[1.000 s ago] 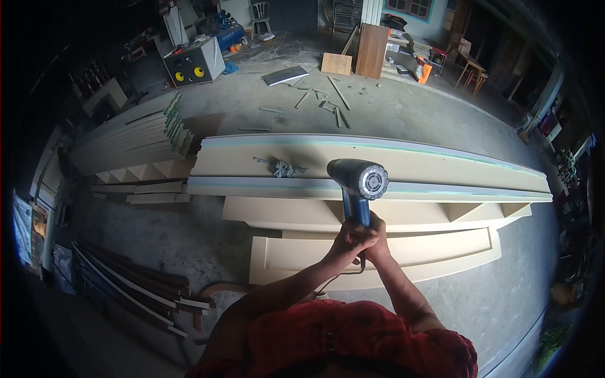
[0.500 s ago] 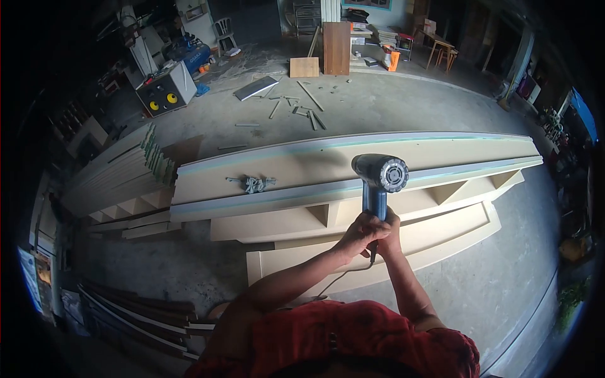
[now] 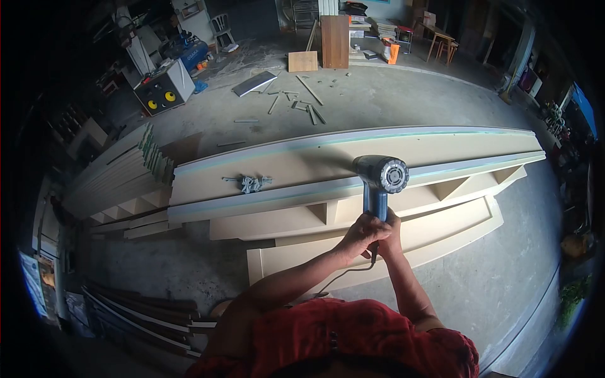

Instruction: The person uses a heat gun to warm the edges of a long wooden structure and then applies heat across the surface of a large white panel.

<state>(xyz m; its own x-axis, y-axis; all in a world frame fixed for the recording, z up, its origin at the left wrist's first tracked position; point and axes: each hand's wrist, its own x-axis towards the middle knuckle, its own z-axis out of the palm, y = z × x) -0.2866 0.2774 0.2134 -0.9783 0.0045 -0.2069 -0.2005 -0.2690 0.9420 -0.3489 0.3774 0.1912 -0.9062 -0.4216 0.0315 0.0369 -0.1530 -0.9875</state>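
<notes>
A blue and grey heat gun [image 3: 376,200] stands upright in front of me, its round vented back end facing me and its nozzle pointing away over the long pale panel [image 3: 271,165]. My left hand [image 3: 360,234] is closed round the lower part of the handle. Against it, my right hand [image 3: 392,232] wraps the same handle from the other side. A power cord [image 3: 354,269] runs from the handle's base down toward my red shirt. On the panel, left of the heat gun, lies a crumpled grey cloth or glove [image 3: 251,183]. Pale blue-green strips run along the panel's long edges.
Beneath the panel are cream shelf units [image 3: 277,222] and a shallow frame [image 3: 441,233]. Stacked boards [image 3: 120,171] lie at left, dark strips [image 3: 138,315] at lower left. Farther off are wood scraps [image 3: 309,113], a speaker box [image 3: 165,88] and a brown board [image 3: 334,41].
My view has shifted slightly, so the panel and floor items sit a little higher and the panel a little further left. Both hands keep hold of the heat gun.
</notes>
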